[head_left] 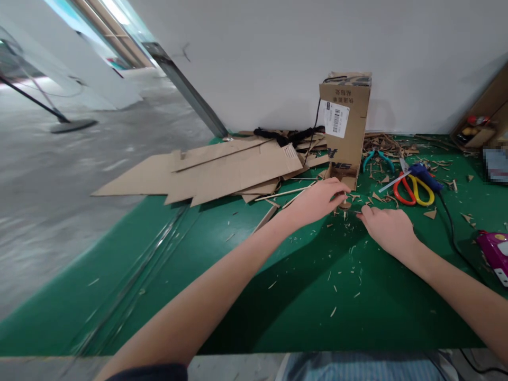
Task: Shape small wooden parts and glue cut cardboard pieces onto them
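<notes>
Cardboard box (351, 135) edge nr L hand (319, 201)

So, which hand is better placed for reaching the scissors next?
Probably the right hand: the scissors lie just beyond it, while the left hand is farther away, near the cardboard box.

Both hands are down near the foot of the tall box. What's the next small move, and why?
Probably ease the right hand slightly toward the small brown piece: the left hand is already close by it, near the tall box, while the right is apart from it. What either hand grips is too small to tell.
</notes>
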Demonstrator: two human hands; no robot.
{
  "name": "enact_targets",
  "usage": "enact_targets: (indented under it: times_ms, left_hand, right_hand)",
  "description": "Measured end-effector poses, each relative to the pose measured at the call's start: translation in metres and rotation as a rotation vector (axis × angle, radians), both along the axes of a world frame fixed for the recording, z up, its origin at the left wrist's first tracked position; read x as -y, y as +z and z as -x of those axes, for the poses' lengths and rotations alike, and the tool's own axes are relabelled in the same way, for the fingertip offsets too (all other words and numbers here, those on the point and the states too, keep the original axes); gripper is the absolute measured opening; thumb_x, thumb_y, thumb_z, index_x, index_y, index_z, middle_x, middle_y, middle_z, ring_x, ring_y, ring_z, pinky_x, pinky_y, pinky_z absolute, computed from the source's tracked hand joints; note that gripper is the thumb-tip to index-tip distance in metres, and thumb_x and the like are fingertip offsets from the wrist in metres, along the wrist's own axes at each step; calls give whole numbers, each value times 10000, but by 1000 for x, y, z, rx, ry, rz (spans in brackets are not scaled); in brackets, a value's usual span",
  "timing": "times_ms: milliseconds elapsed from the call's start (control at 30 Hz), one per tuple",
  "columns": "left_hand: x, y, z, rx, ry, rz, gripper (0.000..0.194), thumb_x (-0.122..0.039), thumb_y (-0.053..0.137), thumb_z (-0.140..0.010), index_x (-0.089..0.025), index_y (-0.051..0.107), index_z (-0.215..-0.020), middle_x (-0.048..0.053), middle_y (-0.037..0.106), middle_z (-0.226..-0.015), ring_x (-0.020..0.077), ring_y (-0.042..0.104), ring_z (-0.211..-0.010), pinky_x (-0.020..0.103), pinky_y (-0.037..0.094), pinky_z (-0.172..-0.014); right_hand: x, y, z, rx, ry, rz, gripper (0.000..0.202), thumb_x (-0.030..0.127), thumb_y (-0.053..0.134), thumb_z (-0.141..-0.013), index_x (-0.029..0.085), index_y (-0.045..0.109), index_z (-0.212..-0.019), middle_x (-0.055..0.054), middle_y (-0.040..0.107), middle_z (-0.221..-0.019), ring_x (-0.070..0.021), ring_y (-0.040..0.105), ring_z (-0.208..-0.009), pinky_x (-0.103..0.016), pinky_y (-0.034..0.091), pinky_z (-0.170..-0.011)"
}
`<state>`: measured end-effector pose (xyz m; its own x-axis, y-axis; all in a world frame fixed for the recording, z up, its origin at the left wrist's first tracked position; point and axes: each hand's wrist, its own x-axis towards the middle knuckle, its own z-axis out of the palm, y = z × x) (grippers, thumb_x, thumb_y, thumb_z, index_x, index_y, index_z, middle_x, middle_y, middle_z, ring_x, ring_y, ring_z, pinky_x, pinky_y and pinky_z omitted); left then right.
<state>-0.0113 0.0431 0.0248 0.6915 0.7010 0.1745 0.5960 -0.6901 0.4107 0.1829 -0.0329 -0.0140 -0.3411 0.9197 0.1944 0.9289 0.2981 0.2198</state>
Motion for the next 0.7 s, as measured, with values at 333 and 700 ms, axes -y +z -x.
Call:
enact_targets:
  times_ms: [333, 700]
  left_hand:
    - [7, -4, -14, 262, 152, 190, 147, -193, 547, -856, -173, 669, -935, 48, 712, -937, 164, 642, -813, 300, 507, -741]
    - [-1, -11, -10, 332, 204, 224, 62, -215, 612, -811, -161, 622, -840, 42, 692, -841, 156, 641, -787, 299, 510, -738]
  right_hand:
    - [8, 5, 6, 39, -20, 138, 347, 307, 293, -986, 166, 607, -941, -77, 680, -645, -184, 636, -521, -264, 261, -460]
    - [3, 6, 4, 35, -19, 81, 430, 327, 216, -1001, 156, 609, -959, -84, 681, -667, -181, 634, -528, -259, 252, -466]
